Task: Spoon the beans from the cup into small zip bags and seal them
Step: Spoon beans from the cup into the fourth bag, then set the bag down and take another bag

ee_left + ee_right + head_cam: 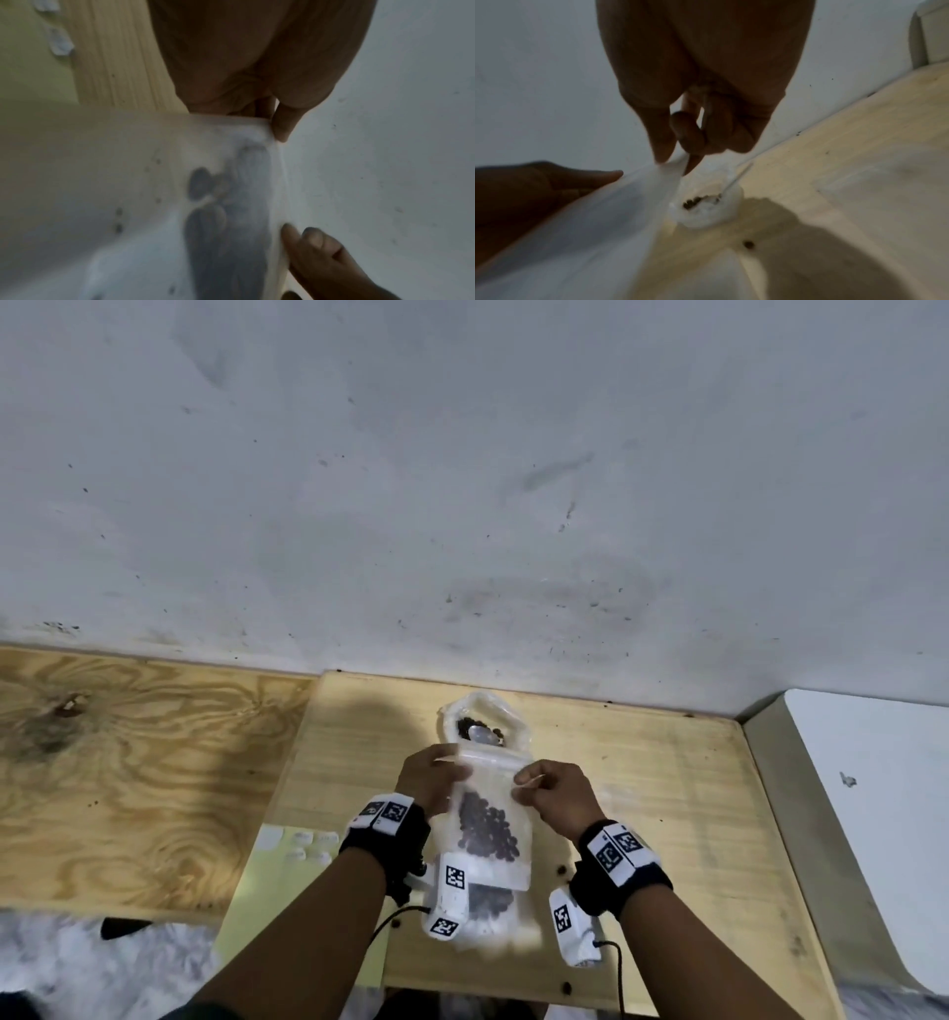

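I hold a small clear zip bag point(488, 814) upright above the table, its lower half full of dark beans point(488, 832). My left hand point(434, 775) pinches the bag's top left corner. My right hand point(552, 791) pinches the top right corner of the zip strip. In the left wrist view my thumb presses the bag point(180, 182) edge. In the right wrist view thumb and forefinger pinch the bag point(618, 213) top. Behind the bag stands a clear plastic cup point(482, 724) with beans and a spoon point(485, 737) in it, seen too as the cup point(706, 211).
The work goes on over a light wooden table point(667, 814) against a white wall point(462, 480). Another bag with beans point(493, 906) lies under my wrists. A plywood board point(128, 773) lies to the left, a white surface point(873, 814) to the right. Loose beans point(562, 869) dot the table.
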The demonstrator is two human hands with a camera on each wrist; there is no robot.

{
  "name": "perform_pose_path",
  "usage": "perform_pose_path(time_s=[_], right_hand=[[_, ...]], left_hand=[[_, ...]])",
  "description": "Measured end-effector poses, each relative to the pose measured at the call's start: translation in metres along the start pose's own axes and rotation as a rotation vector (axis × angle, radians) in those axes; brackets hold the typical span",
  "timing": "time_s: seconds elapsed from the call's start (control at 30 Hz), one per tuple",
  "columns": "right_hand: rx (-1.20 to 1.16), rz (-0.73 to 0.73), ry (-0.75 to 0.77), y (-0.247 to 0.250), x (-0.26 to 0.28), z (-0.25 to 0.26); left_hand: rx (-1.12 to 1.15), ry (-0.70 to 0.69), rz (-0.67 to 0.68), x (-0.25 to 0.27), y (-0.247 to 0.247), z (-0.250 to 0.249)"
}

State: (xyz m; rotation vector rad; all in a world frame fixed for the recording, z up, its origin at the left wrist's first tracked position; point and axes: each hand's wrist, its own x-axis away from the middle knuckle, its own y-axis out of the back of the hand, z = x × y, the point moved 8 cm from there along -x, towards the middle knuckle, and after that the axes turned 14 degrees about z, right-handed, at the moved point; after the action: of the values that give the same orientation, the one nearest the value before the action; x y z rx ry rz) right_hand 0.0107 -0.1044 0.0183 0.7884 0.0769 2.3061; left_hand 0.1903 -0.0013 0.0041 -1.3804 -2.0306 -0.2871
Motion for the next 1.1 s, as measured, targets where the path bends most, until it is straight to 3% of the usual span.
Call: perform_pose_path(time_s=[0.17, 0.3, 0.43, 0.57, 0.67, 0.73, 0.87, 1.0, 1.1], right_hand=[[0.173, 0.103, -0.141, -0.026, 0.004, -0.036], [0.298, 0.172, -0.207, -0.045, 0.006, -0.052], [0.344, 0.216, -0.247, -0.057, 0.011, -0.065], [0.312, 0.194, -0.234, -0.047, 0.015, -0.067], [0.244, 0.095, -0.181, -0.015, 0.023, -0.062], [0.174, 0.016, -0.179, 0.012, 0.028, -0.064], [0.150, -0.139, -0.302, 0.076, 0.037, -0.094], [0.196, -0.219, -0.467, 0.120, 0.044, -0.131], [0.241, -0.216, -0.524, 0.130, 0.045, -0.144]], left_hand=[[-0.298, -0.025, -0.042, 0.020, 0.008, 0.024], [-0.294, 0.119, -0.005, 0.022, 0.011, 0.063], [-0.347, 0.130, 0.003, 0.019, 0.012, 0.078], [-0.629, 0.043, -0.125, 0.012, 0.021, 0.061], [-0.690, -0.068, -0.252, 0.008, 0.016, 0.043], [-0.732, -0.156, -0.264, 0.008, -0.002, 0.029], [-0.738, -0.260, -0.083, -0.003, -0.071, 0.017], [-0.668, -0.091, 0.133, -0.031, -0.136, 0.038], [-0.599, 0.025, 0.155, -0.049, -0.165, 0.052]])
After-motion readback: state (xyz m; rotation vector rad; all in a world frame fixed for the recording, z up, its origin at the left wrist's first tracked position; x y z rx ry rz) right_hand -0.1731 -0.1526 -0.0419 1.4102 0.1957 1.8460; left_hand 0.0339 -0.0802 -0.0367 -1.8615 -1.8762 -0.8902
